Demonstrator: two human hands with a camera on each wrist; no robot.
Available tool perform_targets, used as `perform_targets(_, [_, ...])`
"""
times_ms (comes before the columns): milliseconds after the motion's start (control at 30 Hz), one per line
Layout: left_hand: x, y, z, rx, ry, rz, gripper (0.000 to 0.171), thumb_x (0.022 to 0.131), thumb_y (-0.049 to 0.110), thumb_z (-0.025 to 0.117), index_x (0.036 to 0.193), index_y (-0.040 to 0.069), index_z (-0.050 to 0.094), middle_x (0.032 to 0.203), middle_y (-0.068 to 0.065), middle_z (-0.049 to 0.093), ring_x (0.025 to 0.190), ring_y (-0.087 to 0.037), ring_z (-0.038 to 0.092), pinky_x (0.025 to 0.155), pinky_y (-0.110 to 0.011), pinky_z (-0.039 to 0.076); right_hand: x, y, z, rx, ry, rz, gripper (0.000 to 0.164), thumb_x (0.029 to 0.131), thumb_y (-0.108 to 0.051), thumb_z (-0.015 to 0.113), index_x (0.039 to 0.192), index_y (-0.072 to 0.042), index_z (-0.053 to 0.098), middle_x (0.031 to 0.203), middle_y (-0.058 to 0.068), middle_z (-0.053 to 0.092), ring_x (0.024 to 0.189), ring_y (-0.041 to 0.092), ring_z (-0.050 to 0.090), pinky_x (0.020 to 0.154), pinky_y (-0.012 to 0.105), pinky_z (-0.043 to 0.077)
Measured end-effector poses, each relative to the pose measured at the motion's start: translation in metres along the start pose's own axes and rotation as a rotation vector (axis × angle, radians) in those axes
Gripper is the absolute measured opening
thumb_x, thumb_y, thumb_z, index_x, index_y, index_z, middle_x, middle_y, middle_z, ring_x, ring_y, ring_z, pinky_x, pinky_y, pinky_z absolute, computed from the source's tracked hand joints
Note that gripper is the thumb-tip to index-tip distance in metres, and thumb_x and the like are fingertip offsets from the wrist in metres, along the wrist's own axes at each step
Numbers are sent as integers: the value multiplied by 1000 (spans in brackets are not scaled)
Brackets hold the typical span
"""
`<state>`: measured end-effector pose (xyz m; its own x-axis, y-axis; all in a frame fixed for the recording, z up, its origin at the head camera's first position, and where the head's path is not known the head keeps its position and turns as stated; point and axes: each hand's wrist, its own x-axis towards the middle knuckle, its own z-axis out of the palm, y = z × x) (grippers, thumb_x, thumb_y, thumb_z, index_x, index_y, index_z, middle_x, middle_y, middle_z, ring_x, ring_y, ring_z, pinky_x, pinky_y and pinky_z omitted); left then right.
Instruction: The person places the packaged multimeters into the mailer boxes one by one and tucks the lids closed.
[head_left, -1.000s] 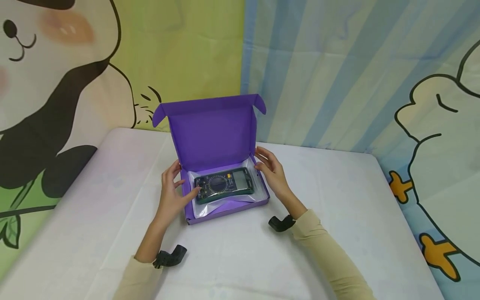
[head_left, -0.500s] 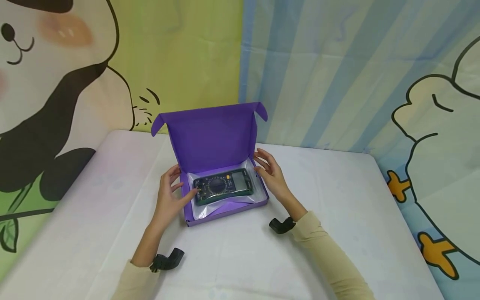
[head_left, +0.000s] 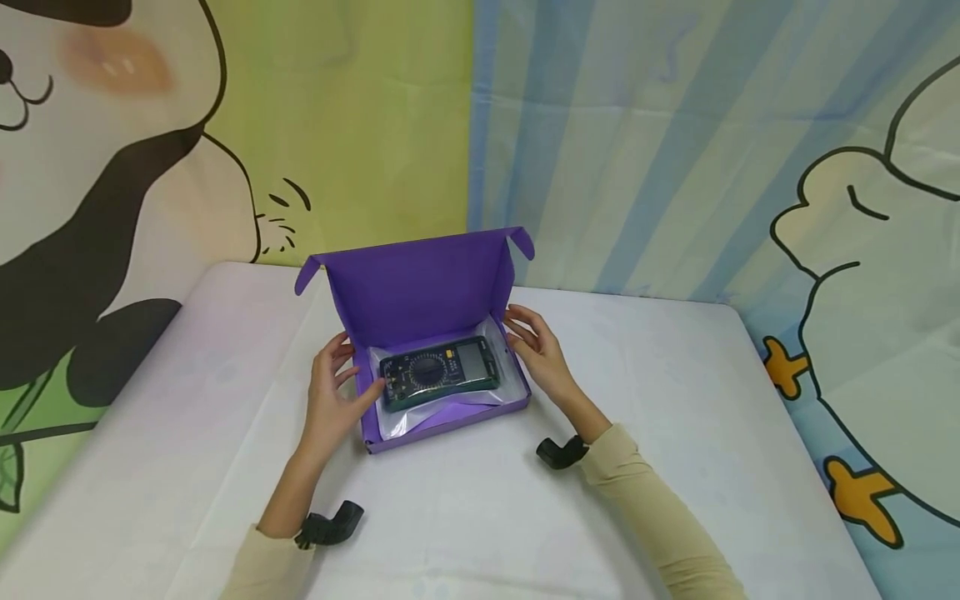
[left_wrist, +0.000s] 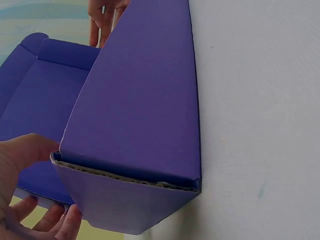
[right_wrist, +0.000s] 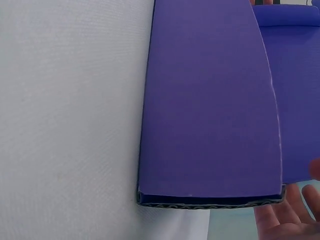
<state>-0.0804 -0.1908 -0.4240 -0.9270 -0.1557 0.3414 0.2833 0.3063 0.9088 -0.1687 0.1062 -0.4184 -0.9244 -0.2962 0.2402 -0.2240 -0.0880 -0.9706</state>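
Observation:
A purple cardboard mailer box [head_left: 448, 429] stands on the table, its lid [head_left: 420, 287] raised at the back. Inside lies a dark digital multimeter [head_left: 438, 371] in a clear plastic bag [head_left: 491, 333], screen towards the right. My left hand [head_left: 333, 400] holds the box at its left side, thumb over the wall beside the multimeter's left end and fingers outside; the left wrist view shows the thumb [left_wrist: 32, 147] at the wall's top edge. At the back right corner, my right hand [head_left: 543, 354] holds the other side. Its fingers [right_wrist: 287, 212] are partly hidden behind the box.
The table [head_left: 637, 392] has a white cover. Behind it hangs a cartoon-printed curtain [head_left: 600, 150], close to the table's back edge. Each wrist wears a black camera mount, the left one [head_left: 330, 525] and the right one [head_left: 562, 452].
The lid has tilted forward, its top edge now lower and nearer. Both hands stay at the box's sides. The whole view has shifted slightly.

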Motion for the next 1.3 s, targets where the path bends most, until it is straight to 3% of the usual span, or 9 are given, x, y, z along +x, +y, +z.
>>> perform_targets(133, [-2, 0, -2, 5, 7, -5, 86, 75, -11, 77, 147, -4, 29, 135, -29, 39, 125, -44, 44, 96, -18, 45, -1, 0, 1, 4, -12, -8, 47, 95, 11, 44, 141, 11, 35, 144, 30, 38, 137, 41, 38, 105, 24, 43])
perform_targets(333, [-2, 3, -3, 37, -10, -33, 80, 76, -9, 75, 144, -4, 33, 134, -27, 44, 126, -42, 46, 98, -47, 43, -6, 0, 0, 13, 25, 34, 45, 96, 10, 43, 140, 9, 38, 148, 26, 37, 137, 38, 39, 98, 17, 46])
perform_targets(400, [-2, 3, -3, 45, -22, -39, 79, 77, -8, 75, 143, -4, 33, 135, -27, 45, 126, -42, 46, 97, -51, 42, -8, 1, -1, 17, 46, 52, 44, 96, 11, 42, 140, 8, 39, 149, 25, 38, 137, 37, 40, 96, 16, 47])
perform_targets(900, [-4, 0, 1, 32, -17, -63, 83, 77, -8, 76, 145, -7, 27, 142, -26, 38, 132, -39, 40, 104, -49, 39, -8, 4, -1, 8, 99, 73, 42, 94, 12, 43, 135, 8, 46, 145, 21, 42, 131, 39, 47, 95, 20, 49])
perform_targets(1300, [-11, 0, -4, 77, -54, -53, 79, 78, -4, 76, 141, -10, 28, 137, -28, 39, 128, -42, 40, 101, -54, 39, -12, 8, 0, -37, 117, 13, 30, 92, 17, 45, 120, 21, 52, 136, 24, 42, 125, 47, 47, 96, 20, 49])
